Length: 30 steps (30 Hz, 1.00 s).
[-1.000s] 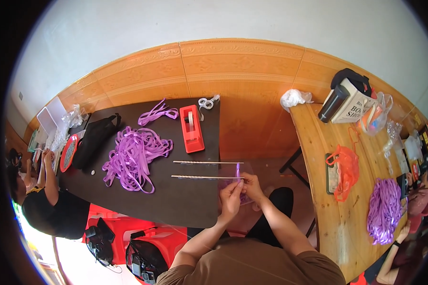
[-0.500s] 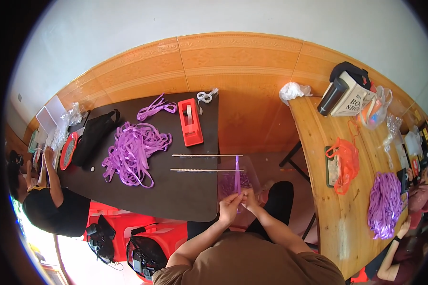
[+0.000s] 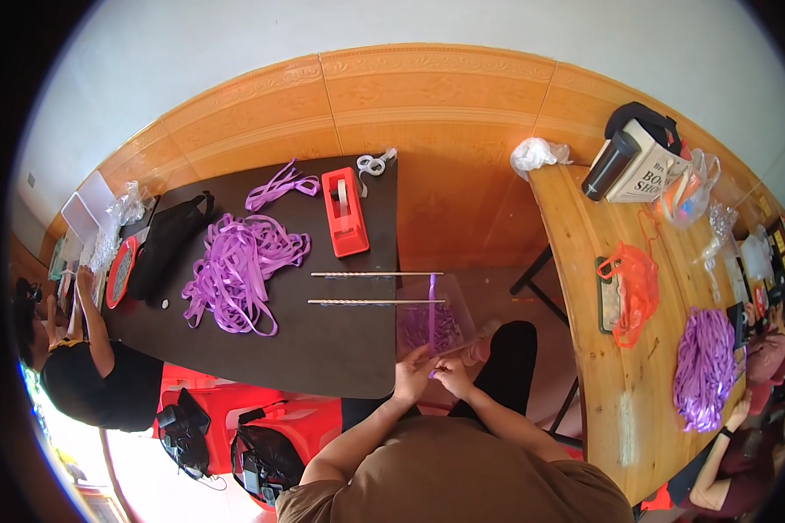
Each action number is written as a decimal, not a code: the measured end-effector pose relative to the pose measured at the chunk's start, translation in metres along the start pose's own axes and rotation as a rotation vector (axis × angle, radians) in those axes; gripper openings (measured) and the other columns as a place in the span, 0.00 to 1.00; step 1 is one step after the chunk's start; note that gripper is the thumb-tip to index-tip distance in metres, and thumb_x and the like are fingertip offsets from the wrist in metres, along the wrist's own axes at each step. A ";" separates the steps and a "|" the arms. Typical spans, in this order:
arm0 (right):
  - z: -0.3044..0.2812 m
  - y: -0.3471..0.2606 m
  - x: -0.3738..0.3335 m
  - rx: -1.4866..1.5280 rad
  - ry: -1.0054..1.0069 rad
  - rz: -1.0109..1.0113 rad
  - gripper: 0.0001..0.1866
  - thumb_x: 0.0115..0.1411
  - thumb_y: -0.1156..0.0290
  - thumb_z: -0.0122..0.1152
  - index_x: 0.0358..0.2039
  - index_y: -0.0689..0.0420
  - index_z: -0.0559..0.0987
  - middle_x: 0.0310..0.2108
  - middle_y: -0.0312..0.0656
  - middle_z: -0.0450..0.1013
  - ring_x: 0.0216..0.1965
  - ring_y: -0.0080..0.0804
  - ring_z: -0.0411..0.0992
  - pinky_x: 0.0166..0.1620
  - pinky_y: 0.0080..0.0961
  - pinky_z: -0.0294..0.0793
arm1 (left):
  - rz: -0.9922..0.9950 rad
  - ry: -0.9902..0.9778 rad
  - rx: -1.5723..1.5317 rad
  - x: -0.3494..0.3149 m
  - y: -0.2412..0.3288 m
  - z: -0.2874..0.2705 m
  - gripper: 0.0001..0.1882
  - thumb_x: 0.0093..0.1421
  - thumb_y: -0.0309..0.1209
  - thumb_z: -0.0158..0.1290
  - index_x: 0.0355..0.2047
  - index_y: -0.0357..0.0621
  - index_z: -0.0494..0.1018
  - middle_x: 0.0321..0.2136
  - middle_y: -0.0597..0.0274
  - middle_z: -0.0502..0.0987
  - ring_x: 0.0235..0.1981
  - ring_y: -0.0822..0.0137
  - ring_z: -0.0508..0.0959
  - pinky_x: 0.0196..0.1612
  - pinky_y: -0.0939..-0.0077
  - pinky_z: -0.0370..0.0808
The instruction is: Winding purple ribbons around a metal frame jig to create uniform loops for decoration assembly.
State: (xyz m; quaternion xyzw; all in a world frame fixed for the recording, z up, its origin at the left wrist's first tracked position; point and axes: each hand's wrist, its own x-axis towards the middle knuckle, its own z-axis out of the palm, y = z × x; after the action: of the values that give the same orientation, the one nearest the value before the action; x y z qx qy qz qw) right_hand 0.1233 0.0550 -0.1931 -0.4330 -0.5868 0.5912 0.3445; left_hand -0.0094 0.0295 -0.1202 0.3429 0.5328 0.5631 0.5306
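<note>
While two slim, twisted, silvery rods (image 3: 358, 275) jutted past the edge of a dark, flat-topped table (image 3: 323, 353) at mid-frame, a narrow, shiny purple ribbon (image 3: 433, 318) ran down from the upper one to the lower centre, pinched in the closed fingers of the left hand (image 3: 412, 378) and right hand (image 3: 453, 378). Upper right, a cream bag (image 3: 641, 170) bore large dark lettering.

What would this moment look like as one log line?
Left hand: holding purple ribbon | Right hand: holding same ribbon | Ribbon: runs from upper rod past lower rod | Rods: overhang dark table
</note>
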 end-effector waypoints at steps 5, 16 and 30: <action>-0.001 0.024 0.005 0.195 -0.009 0.111 0.02 0.49 0.82 0.58 0.25 0.65 0.77 0.21 0.34 0.72 0.23 0.19 0.67 0.26 0.18 0.66 | 0.068 -0.043 0.581 -0.001 -0.019 -0.013 0.16 0.43 0.33 0.64 0.30 0.36 0.77 0.22 0.50 0.77 0.24 0.65 0.78 0.29 0.74 0.73; -0.004 -0.005 -0.008 0.207 -0.136 0.210 0.05 0.49 0.83 0.57 0.28 0.63 0.78 0.25 0.35 0.74 0.28 0.18 0.69 0.33 0.17 0.69 | 0.219 0.017 0.539 -0.005 0.007 -0.002 0.07 0.48 0.27 0.59 0.24 0.36 0.75 0.20 0.53 0.75 0.22 0.60 0.76 0.28 0.71 0.72; -0.009 -0.044 -0.040 0.122 -0.393 0.220 0.06 0.52 0.74 0.65 0.29 0.61 0.79 0.26 0.31 0.74 0.30 0.16 0.68 0.36 0.16 0.68 | 0.285 0.211 -0.217 0.061 0.082 0.053 0.06 0.57 0.27 0.54 0.34 0.38 0.74 0.29 0.61 0.76 0.29 0.71 0.75 0.37 0.82 0.71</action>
State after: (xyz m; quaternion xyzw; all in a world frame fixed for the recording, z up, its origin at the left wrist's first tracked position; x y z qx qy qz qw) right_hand 0.1427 0.0249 -0.1444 -0.3493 -0.5549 0.7326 0.1827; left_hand 0.0097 0.1114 -0.0417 0.2948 0.4676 0.7193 0.4209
